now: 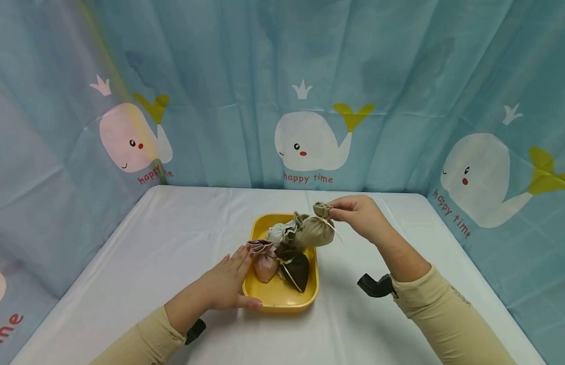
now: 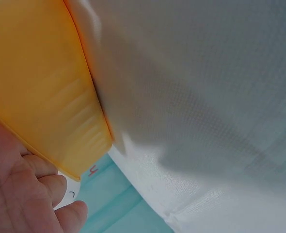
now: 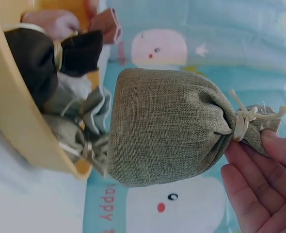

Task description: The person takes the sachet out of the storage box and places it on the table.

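So "happy time" is being repeated in red under the whales (image 1: 313,142) on the curtain (image 1: 227,76). At the left edge of the head view it's being chopped to "ime", and in the right wrist view "happy" is being shown sideways, with the next word being cut off.

The tan bag (image 3: 167,128) is being pinched by its tied neck in the right hand (image 1: 362,218) and is being held up at the far right corner of the yellow tray (image 1: 282,306). In the head view another similar bag (image 3: 68,131) is being mostly blocked by it, so that one's hard to make out. Part of a whale is being covered too in the right wrist view.

The tray's left side is being touched by the left hand (image 1: 225,286), fingers being held fairly straight and thumb spread away; whether the pink bag (image 1: 266,267) is being touched too can't be told.

The black bag (image 1: 298,271) and grey bag (image 1: 276,233) are also being held in the tray, and the desk (image 1: 173,228) is being covered by white cloth (image 1: 127,284).
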`<state>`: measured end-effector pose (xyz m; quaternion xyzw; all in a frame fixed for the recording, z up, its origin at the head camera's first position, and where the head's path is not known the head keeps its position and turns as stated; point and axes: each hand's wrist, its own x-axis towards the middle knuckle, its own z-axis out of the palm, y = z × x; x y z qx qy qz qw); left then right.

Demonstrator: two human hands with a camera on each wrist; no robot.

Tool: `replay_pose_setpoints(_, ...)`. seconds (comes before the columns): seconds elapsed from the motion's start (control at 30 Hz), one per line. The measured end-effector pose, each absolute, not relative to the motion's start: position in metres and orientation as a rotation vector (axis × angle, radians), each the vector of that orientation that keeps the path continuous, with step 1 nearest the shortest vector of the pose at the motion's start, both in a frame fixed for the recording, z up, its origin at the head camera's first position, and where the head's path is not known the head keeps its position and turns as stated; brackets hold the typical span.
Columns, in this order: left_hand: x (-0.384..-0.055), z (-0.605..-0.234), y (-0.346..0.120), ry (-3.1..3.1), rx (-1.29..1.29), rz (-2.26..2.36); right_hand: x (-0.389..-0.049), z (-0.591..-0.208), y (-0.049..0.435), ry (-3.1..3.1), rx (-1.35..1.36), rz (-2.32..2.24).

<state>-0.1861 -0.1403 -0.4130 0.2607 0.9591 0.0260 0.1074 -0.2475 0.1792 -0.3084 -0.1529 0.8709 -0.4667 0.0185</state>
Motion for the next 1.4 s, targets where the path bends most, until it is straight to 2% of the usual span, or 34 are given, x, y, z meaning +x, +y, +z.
replay_pose_setpoints(0.23,-0.186,-0.413,-0.141,2.825,0.819,0.178,-0.255,-0.312,0.195,2.725,-0.478,-1.500)
replay_pose_setpoints(0.73,-0.187,-0.414,-0.141,2.834,0.782,0.091,-0.271,-0.326,0.224,2.750,-0.402,-1.519)
replay_pose_setpoints(1.4,-0.188,-0.417,-0.142,2.843,0.780,0.077,-0.285,-0.350,0.255,2.833,-0.119,-1.419)
